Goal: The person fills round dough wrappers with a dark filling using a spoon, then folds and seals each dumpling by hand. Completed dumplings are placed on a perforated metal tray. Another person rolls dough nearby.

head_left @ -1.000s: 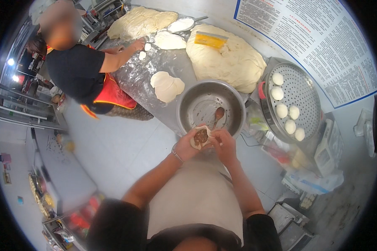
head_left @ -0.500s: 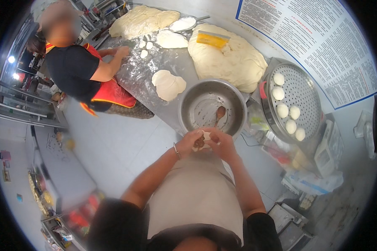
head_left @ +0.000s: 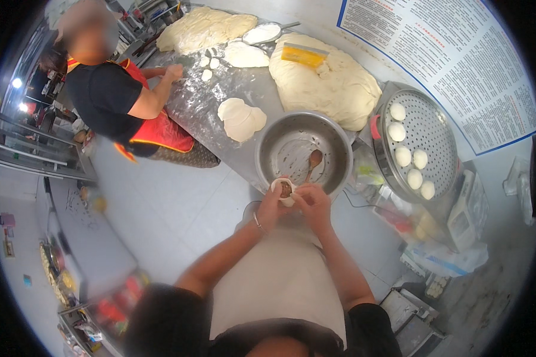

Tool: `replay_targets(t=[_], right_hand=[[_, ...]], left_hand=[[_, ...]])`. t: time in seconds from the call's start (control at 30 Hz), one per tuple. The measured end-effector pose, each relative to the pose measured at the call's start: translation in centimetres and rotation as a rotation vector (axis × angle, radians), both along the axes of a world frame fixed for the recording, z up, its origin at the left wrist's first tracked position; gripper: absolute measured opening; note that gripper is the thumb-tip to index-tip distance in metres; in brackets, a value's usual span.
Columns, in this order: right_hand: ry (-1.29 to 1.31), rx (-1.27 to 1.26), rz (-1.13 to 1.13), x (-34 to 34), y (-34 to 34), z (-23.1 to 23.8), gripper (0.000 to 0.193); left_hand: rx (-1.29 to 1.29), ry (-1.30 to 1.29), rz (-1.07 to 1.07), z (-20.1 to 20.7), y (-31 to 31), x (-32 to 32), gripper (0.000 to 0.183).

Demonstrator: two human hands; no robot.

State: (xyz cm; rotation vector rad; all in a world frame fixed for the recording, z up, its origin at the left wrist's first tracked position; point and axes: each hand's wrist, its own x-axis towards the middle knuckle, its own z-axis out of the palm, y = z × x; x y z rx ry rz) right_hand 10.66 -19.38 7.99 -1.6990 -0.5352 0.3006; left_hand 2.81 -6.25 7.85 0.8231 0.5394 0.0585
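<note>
Floury counter (head_left: pixel 199 107) runs off left of the bowl (head_left: pixel 280 132), where a co-worker's hand (head_left: pixel 174 72) rests at the far edge. Your fingers no longer cover the wrapper (head_left: pixel 286 202) as they did half a second ago: it sits at the bowl's near rim as a small cup, its filling (head_left: pixel 285 189) showing, so it looks gathered but not yet closed. Your left hand (head_left: pixel 270 209) cups it, and your right hand (head_left: pixel 315 207) pinches its right edge. Inside the bowl, a spoon (head_left: pixel 314 159) leans, its handle toward your fingers. Dough rounds (head_left: pixel 242 121) lie left of the bowl, the steamer (head_left: pixel 439 140) with six buns (head_left: pixel 403 156) stands right, and the bowl blocks your straight reach to the big dough (head_left: pixel 327 92) behind it.
</note>
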Motion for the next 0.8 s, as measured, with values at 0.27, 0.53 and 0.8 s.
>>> replay_targets(t=[0.27,0.53,0.8], right_hand=[[0.266,-0.092,0.109,1.2,0.0,1.5,0.014],[-0.034,-0.100,0.158,0.6,0.1,1.7,0.020],[0.450,0.043,0.182,1.5,-0.3,1.9,0.021]], left_hand=[[0.213,0.042,-0.183,-0.5,1.1,0.0,0.052],[0.370,-0.018,-0.190,-1.6,1.5,0.5,0.065],[0.357,0.041,-0.396,0.3,2.8,1.1,0.068]])
